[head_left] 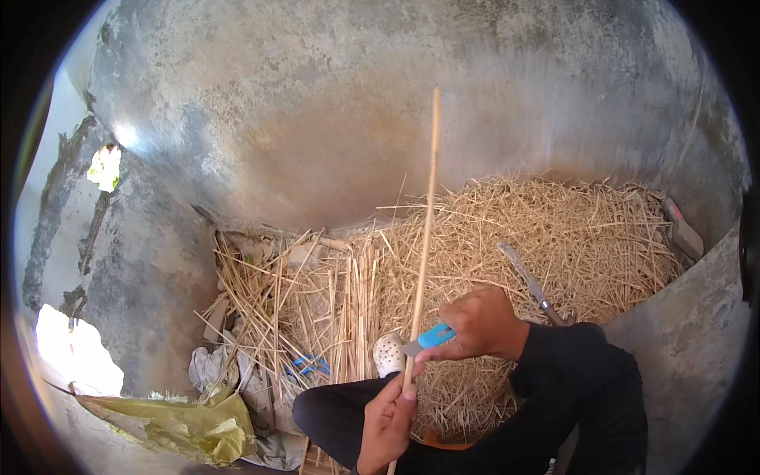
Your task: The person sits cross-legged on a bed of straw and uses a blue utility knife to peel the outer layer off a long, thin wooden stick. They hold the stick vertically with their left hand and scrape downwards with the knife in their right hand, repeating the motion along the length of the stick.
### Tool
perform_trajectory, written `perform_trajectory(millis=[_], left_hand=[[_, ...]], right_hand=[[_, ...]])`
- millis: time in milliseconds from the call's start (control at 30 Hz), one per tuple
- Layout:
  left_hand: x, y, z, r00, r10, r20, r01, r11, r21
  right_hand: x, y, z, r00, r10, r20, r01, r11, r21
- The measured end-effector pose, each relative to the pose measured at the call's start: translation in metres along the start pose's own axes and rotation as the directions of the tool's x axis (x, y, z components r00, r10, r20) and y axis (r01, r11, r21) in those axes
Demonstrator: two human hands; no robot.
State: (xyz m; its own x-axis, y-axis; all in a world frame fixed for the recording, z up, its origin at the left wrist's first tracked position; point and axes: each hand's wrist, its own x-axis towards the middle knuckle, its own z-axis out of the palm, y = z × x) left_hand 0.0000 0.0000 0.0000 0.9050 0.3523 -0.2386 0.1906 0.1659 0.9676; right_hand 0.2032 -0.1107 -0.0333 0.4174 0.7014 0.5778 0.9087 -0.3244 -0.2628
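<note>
A long, thin, pale stick stands nearly upright in front of me, its top against the view of the wall. Low on it, my left hand is closed around the stick, thumb along its side. My right hand grips a blue-handled utility knife. The knife's short grey blade meets the stick just above my left hand. Whether the blade has cut into it, I cannot tell.
Straw-like shavings heap up at right, with a long-bladed knife lying on them. Split strips lie in a bundle at left, near blue scissors-like handles. A yellowish sheet sits lower left. A concrete wall rises behind.
</note>
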Motion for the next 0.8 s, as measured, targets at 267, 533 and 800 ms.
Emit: perform_trajectory(millis=[267, 533, 800], left_hand=[[0.001, 0.005, 0.005, 0.999, 0.007, 0.034, -0.009, 0.998, 0.061], [-0.02, 0.015, 0.01, 0.992, -0.11, 0.058, 0.095, 0.972, 0.216], [-0.049, -0.011, 0.012, 0.981, -0.034, 0.189, -0.013, 0.97, 0.243]], right_hand=[[0.017, 0.038, 0.003, 0.987, -0.005, -0.158, -0.013, 0.994, -0.109], [0.025, 0.089, 0.008, 0.972, 0.161, -0.174, -0.203, 0.945, -0.257], [0.017, 0.198, -0.014, 0.582, 0.74, -0.337, -0.798, 0.599, -0.063]])
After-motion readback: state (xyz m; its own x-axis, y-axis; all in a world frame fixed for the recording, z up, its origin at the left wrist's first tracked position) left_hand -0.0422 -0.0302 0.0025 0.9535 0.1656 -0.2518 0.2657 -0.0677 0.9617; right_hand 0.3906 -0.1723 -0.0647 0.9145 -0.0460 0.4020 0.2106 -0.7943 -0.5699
